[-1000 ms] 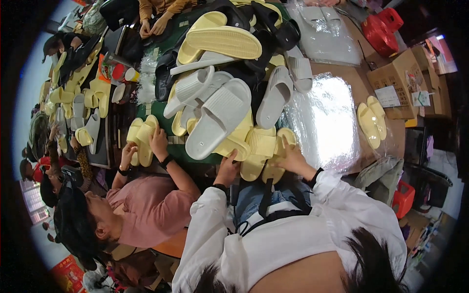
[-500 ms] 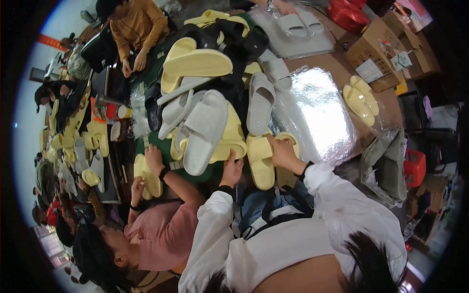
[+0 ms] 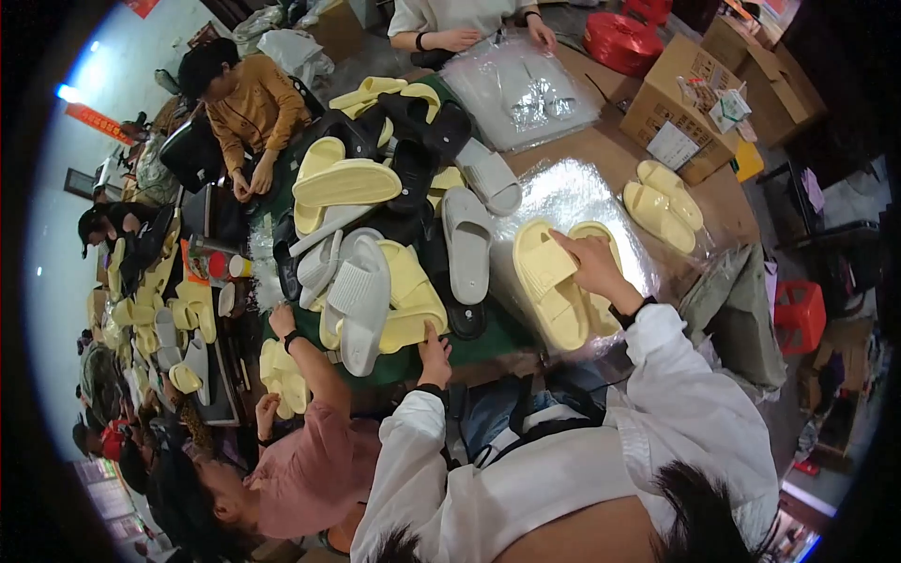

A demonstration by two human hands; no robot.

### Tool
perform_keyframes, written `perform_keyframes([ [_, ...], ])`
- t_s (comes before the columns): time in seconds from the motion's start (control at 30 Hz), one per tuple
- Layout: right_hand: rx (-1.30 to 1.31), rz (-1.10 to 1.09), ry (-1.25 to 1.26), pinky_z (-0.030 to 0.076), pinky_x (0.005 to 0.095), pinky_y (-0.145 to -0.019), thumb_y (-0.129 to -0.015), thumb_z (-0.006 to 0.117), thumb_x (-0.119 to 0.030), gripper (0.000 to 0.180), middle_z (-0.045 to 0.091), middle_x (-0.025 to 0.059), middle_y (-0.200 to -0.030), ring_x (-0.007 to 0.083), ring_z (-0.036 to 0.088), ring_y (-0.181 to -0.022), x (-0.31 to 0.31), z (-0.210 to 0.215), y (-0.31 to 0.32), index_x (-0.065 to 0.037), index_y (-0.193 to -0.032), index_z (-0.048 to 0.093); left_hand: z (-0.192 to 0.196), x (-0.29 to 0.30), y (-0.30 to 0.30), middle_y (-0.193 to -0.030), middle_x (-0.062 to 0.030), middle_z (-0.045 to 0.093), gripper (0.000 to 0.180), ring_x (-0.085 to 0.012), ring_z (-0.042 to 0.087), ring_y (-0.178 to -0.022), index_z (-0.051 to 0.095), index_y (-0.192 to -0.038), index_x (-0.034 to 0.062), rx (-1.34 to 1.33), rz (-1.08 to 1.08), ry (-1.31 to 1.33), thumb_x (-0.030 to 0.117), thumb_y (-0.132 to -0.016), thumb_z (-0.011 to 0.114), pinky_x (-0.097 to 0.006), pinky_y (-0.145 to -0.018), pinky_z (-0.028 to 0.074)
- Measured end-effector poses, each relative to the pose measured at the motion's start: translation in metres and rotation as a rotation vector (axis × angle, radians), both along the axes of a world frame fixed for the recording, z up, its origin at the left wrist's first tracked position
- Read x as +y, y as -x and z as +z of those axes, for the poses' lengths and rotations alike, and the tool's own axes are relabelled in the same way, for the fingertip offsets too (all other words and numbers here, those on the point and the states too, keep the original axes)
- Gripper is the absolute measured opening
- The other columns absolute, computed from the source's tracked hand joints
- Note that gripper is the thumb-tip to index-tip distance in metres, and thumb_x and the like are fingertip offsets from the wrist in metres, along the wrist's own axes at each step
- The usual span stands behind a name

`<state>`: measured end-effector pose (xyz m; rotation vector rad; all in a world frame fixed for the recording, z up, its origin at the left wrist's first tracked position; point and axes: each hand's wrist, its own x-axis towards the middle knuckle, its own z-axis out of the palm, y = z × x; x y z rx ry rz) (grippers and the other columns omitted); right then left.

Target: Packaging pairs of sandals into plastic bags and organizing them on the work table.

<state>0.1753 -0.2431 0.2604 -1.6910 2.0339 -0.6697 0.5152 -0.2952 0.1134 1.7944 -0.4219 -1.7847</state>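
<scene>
My right hand grips a pair of yellow slippers by their straps, over clear plastic bags on the table. Its fingers close over the inner side of the left slipper's strap. Beside the pile, my left hand has its fingers stretched up against the toe end of a yellow slipper; nothing shows in its palm. A light grey slipper leans across that pile, and another grey slipper lies between my hands. Black slippers and more yellow slippers are heaped behind.
A bagged yellow pair lies right, before a cardboard box. On my left a co-worker's hand is by yellow slippers. Across the table, another person's hands are near stacked bags. A red stool stands right.
My right hand has carried the yellow pair rightward and away from me, from the table's near edge onto the clear bags. My left hand remains beside the pile. The view has shifted.
</scene>
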Motion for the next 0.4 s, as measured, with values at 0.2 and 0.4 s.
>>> perform_keyframes([
  [0.2,0.476,0.083,0.047,0.025,0.0514,-0.095,-0.068,0.062,-0.014,0.066,0.048,0.0151,-0.113,0.0338,0.040,-0.111,-0.009,-0.076,0.045,-0.022,-0.131,0.039,0.011,0.013,0.050,-0.133,-0.0158,0.032,0.081,-0.0331,0.034,-0.120,0.018,-0.137,0.0064,-0.078,0.073,0.047,0.056,-0.082,0.050,-0.041,-0.096,0.032],
  [0.4,0.068,-0.030,-0.197,0.012,0.0555,-0.103,-0.066,0.067,-0.026,0.076,0.020,0.0135,-0.141,0.0350,0.016,-0.130,0.047,-0.115,0.050,-0.018,-0.134,0.033,0.014,0.060,0.120,-0.145,-0.0144,0.009,0.083,-0.0398,0.028,-0.123,0.006,-0.140,0.0077,-0.651,0.029,0.192,0.048,-0.083,0.051,-0.041,-0.098,0.031],
])
